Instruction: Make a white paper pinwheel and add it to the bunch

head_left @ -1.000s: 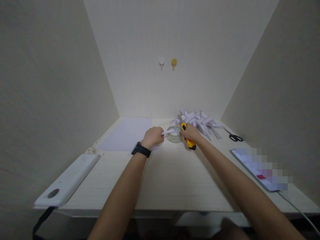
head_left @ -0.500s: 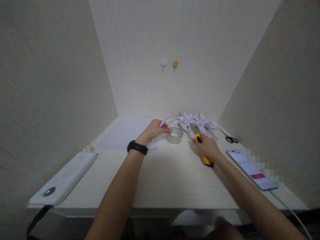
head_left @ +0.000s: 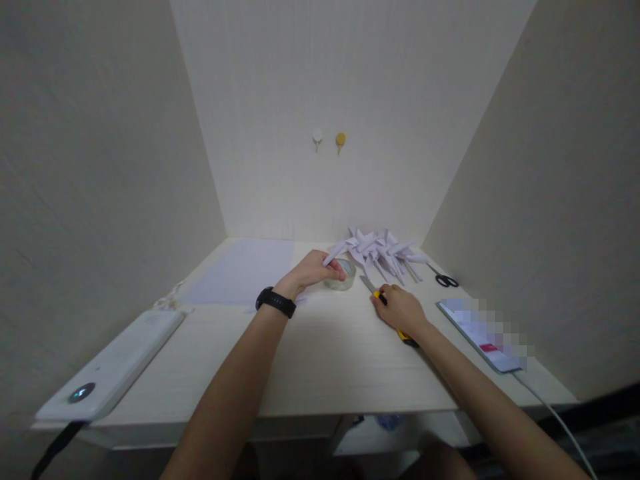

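My left hand (head_left: 313,271), with a black band on its wrist, holds a small folded white paper piece (head_left: 331,255) that points up and right. It hovers right beside a roll of clear tape (head_left: 342,275) lying flat on the desk. My right hand (head_left: 399,309) grips a yellow utility knife (head_left: 406,337) low over the desk, to the right of the tape. The knife's blade (head_left: 369,285) sticks out toward the far left.
A pile of folded white paper pieces (head_left: 380,250) lies at the back, black scissors (head_left: 443,279) to its right. A sheet of white paper (head_left: 240,272) lies back left. A white device (head_left: 110,366) sits front left, a phone (head_left: 480,327) with cable at right.
My right hand drew the knife away from the tape toward me and lowered it to the desk. My left hand lifted the paper piece off the tape roll.
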Tool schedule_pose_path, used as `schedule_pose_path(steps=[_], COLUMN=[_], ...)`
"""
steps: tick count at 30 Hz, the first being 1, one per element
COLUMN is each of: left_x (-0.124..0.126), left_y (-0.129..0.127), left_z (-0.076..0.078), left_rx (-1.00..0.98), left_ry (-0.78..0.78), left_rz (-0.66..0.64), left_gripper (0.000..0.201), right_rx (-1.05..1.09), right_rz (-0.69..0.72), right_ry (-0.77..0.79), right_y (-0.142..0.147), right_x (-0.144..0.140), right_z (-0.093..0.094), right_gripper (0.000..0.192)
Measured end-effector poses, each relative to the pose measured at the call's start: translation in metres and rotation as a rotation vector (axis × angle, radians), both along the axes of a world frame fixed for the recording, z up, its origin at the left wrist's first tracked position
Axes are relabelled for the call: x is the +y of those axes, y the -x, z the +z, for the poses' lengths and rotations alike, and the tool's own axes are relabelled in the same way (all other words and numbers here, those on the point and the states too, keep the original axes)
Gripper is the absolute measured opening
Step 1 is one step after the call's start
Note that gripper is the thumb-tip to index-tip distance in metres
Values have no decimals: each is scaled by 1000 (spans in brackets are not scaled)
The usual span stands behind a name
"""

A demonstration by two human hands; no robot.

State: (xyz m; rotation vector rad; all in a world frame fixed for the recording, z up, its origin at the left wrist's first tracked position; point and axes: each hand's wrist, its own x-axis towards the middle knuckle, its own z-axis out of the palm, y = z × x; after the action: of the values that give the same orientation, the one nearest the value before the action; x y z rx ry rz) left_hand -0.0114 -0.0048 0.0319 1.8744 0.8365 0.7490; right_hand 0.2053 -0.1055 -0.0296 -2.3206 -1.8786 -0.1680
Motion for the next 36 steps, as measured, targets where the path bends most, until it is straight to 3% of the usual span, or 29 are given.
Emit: schedule_pose_path(steps=[5, 8, 11, 14, 17, 24, 28, 31, 34, 36], left_x=[-2, -4, -6, -6, -5, -6, -8, -4, 1, -1], left_y=[-1, -4, -9, -13, -16, -19, -15, -11, -13, -18], left_z=[1, 0, -3, -7, -10, -11, -8, -9, -13, -16], left_rx=[4, 36, 71, 127, 188, 186, 115, 114, 221, 369], left_ry=[1, -14, -38, -92, -143, -60, 8, -23, -124, -270], left_rz=[1, 5, -31, -72, -79, -109, -129, -7, 101, 109], left_gripper=[14, 13, 13, 13, 12, 14, 20, 24, 21, 17], right_rx=[-12, 68, 407, 863, 1066, 1012, 797, 702, 847, 1016], right_rz=[44, 63, 181, 368, 403, 302, 327, 383, 398, 432], right_ry=[-13, -117, -241, -232, -231, -376, -625, -830, -951, -934], right_y=[-9, -9, 0, 15, 27, 30, 35, 37, 37, 37], right_x=[-1, 0, 7, 18, 29, 36, 20, 6, 7, 18], right_z=[1, 5, 12, 17, 17, 3, 3, 11, 21, 26], right_gripper=[42, 40, 36, 42, 40, 21, 18, 17, 12, 29])
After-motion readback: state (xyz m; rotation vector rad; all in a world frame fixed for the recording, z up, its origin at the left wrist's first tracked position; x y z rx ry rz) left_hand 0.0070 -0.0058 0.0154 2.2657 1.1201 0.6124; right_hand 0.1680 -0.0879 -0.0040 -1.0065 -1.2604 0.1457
